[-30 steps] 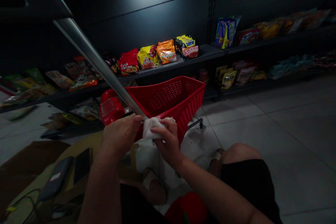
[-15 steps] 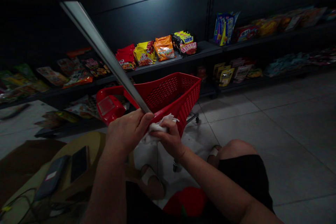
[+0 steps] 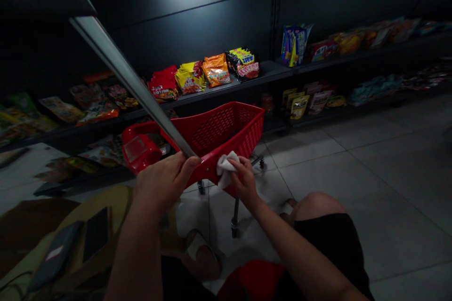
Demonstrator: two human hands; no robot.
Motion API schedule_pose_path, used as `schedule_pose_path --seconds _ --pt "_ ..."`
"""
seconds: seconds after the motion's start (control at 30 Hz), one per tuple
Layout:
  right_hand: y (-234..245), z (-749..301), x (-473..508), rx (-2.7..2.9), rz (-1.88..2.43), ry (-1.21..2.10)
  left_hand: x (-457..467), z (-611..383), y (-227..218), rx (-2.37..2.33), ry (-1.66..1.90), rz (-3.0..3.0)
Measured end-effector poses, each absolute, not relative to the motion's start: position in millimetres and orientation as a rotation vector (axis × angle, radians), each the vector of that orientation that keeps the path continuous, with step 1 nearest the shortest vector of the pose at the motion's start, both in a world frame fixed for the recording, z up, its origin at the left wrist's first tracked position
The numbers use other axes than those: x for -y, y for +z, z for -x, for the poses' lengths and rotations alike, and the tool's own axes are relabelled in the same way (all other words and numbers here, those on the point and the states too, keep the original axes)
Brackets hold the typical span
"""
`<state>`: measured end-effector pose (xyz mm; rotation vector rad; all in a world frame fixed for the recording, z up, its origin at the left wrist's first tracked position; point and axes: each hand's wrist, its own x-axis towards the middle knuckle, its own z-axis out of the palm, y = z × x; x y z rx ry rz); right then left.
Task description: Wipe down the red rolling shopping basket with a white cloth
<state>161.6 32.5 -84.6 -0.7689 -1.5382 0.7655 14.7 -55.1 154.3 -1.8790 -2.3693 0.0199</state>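
Observation:
A red plastic shopping cart [image 3: 208, 162] with a perforated basket stands in front of me. A silver metal pole [image 3: 130, 80] slants down from a black part at the upper left to the cart's near rim. My left hand [image 3: 162, 181] is closed around the pole's lower end, its thumb along the pole. In my right hand [image 3: 245, 181] is a crumpled white cloth [image 3: 226, 168], pinched by the fingers and pressed to the cart's near side. Part of the cloth is hidden by those fingers.
Behind the cart, dark shelves [image 3: 273, 69] carry several snack packets [image 3: 216, 71]. On the lower left, a round yellowish stool [image 3: 120, 197] bears a phone [image 3: 97, 233] and a dark flat device [image 3: 56, 254]. My knee [image 3: 319, 202] is at the right.
My right hand has moved the cloth away from the pole's end, rightward onto the cart's side. My left hand keeps its grip on the pole. The view has shifted slightly.

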Motion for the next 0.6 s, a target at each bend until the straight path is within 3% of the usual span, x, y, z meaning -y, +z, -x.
schedule_pose_path --seconds 0.1,0.37,0.6 --pt "-65.2 -160.3 -61.8 1.645 0.698 0.677 60.2 -11.0 153.6 2.369 0.001 1.908" --pt "-69.5 -183.6 -150.0 1.159 1.146 0.683 70.4 -10.8 157.4 2.352 0.014 1.950" --pt "-72.8 -139.0 -38.9 1.356 0.900 0.816 67.3 -4.4 154.7 2.376 0.003 1.925"
